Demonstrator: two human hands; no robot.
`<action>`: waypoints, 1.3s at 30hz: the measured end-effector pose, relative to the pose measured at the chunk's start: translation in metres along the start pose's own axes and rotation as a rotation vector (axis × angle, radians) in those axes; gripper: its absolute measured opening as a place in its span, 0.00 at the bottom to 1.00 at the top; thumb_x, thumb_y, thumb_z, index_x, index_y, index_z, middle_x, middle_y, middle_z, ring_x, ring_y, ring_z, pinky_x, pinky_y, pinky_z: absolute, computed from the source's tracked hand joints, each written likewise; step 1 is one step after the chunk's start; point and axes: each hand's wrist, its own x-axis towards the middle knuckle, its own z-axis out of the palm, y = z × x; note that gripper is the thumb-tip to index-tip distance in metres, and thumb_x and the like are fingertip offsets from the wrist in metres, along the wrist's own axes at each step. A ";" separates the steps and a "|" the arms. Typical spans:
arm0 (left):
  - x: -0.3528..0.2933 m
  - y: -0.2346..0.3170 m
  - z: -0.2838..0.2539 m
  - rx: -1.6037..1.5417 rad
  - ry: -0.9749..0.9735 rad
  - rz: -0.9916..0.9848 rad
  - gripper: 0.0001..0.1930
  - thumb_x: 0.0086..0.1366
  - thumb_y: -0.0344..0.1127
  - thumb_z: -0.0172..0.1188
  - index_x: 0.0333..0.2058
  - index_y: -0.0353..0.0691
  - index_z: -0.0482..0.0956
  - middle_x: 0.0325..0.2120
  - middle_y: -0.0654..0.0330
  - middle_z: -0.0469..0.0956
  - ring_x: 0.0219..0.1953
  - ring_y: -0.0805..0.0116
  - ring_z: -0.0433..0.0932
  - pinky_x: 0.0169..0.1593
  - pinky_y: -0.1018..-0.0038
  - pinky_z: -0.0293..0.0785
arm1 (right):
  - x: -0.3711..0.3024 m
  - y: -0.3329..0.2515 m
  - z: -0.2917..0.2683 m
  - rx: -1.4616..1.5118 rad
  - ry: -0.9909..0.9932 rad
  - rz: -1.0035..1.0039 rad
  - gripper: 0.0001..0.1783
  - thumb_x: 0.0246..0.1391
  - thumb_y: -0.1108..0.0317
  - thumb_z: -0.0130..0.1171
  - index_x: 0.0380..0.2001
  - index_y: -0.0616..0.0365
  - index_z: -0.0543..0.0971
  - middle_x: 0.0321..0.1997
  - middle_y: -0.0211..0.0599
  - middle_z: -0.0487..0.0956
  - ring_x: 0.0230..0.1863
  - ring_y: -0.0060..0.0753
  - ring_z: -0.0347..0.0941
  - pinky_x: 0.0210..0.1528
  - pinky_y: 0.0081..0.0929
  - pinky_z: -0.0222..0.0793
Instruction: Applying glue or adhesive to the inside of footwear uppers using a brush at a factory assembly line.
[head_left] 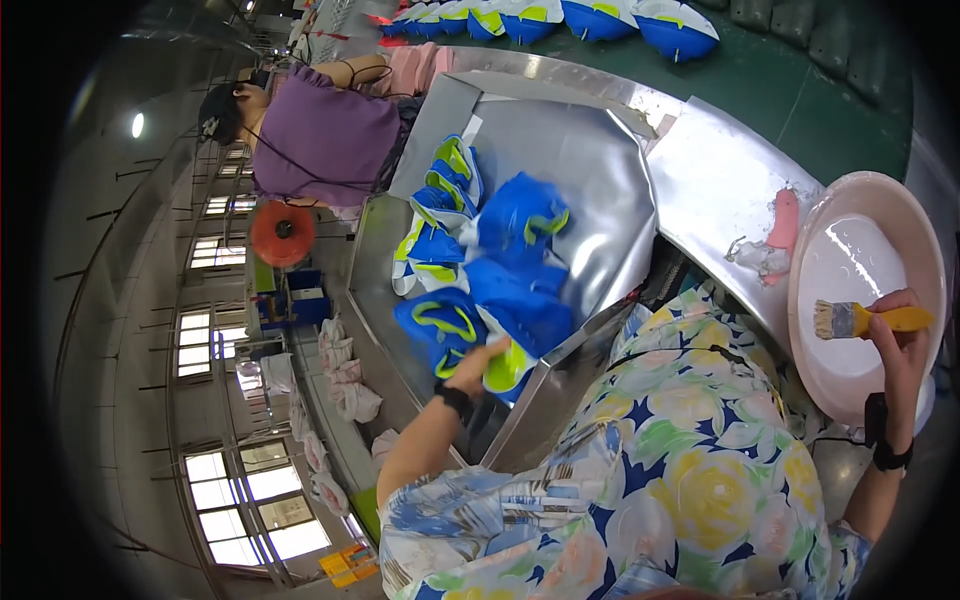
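Note:
My right hand (905,345) is closed round the yellow handle of a flat paintbrush (842,320), whose pale bristles point left over a cream basin (868,190). White liquid (860,262) lies in the basin. On the left, my left hand (478,368) grips the edge of a blue and lime-green shoe upper (512,366); part of its fingers is hidden. More blue uppers (515,285) lie heaped beside it in a metal tray (605,190), somewhat blurred. Another row of blue, white and lime uppers (440,205) rests along the tray's left side.
Between tray and basin runs a metal work surface (720,180), with a pink scrap (785,220) on it. Shaped blue and white uppers (600,18) line a green conveyor belt (770,80) at the top. A person in purple (325,135) is near the tray's far left.

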 end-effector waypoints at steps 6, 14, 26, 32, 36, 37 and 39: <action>0.132 0.170 0.073 -0.293 0.101 0.632 0.31 0.56 0.24 0.66 0.59 0.35 0.65 0.44 0.52 0.79 0.42 0.61 0.80 0.46 0.65 0.77 | -0.017 -0.016 0.021 0.063 0.063 0.031 0.08 0.56 0.69 0.62 0.36 0.58 0.74 0.36 0.29 0.73 0.38 0.20 0.72 0.43 0.19 0.69; 0.119 0.261 0.153 0.070 0.094 0.965 0.35 0.61 0.36 0.68 0.59 0.30 0.58 0.41 0.49 0.79 0.42 0.63 0.79 0.48 0.71 0.75 | -0.055 -0.027 0.030 0.053 0.212 0.050 0.09 0.55 0.69 0.62 0.37 0.59 0.74 0.35 0.30 0.74 0.39 0.20 0.72 0.46 0.20 0.68; -0.078 0.181 0.164 0.969 0.160 1.225 0.43 0.55 0.26 0.57 0.69 0.40 0.50 0.40 0.43 0.79 0.32 0.45 0.80 0.31 0.57 0.75 | -0.029 -0.019 0.036 -0.028 0.173 -0.018 0.10 0.54 0.67 0.64 0.34 0.58 0.74 0.32 0.30 0.76 0.35 0.20 0.73 0.42 0.21 0.69; -0.076 0.229 0.312 1.147 0.275 1.888 0.38 0.55 0.32 0.59 0.66 0.38 0.60 0.31 0.52 0.77 0.28 0.51 0.79 0.26 0.61 0.75 | -0.038 -0.020 0.041 0.020 0.266 -0.032 0.09 0.54 0.68 0.64 0.33 0.58 0.74 0.32 0.30 0.77 0.35 0.18 0.73 0.41 0.20 0.69; -0.046 0.192 0.384 1.259 -0.367 1.817 0.28 0.63 0.36 0.57 0.60 0.31 0.66 0.39 0.47 0.80 0.39 0.49 0.80 0.44 0.58 0.77 | -0.049 -0.025 0.041 -0.040 0.313 -0.071 0.09 0.53 0.68 0.64 0.33 0.58 0.75 0.32 0.31 0.78 0.33 0.19 0.73 0.38 0.19 0.69; -0.025 0.188 0.391 1.177 -0.452 1.913 0.27 0.62 0.35 0.57 0.59 0.31 0.68 0.39 0.46 0.79 0.41 0.48 0.79 0.46 0.57 0.76 | -0.050 -0.023 0.042 -0.066 0.327 -0.073 0.09 0.53 0.68 0.64 0.34 0.58 0.75 0.32 0.32 0.79 0.32 0.19 0.73 0.37 0.19 0.69; -0.017 0.214 0.404 1.233 -0.479 2.116 0.26 0.52 0.23 0.57 0.53 0.33 0.75 0.45 0.46 0.77 0.46 0.50 0.77 0.50 0.61 0.74 | -0.059 -0.008 0.026 -0.073 0.403 -0.050 0.09 0.53 0.68 0.64 0.33 0.59 0.76 0.30 0.32 0.79 0.31 0.19 0.73 0.34 0.19 0.69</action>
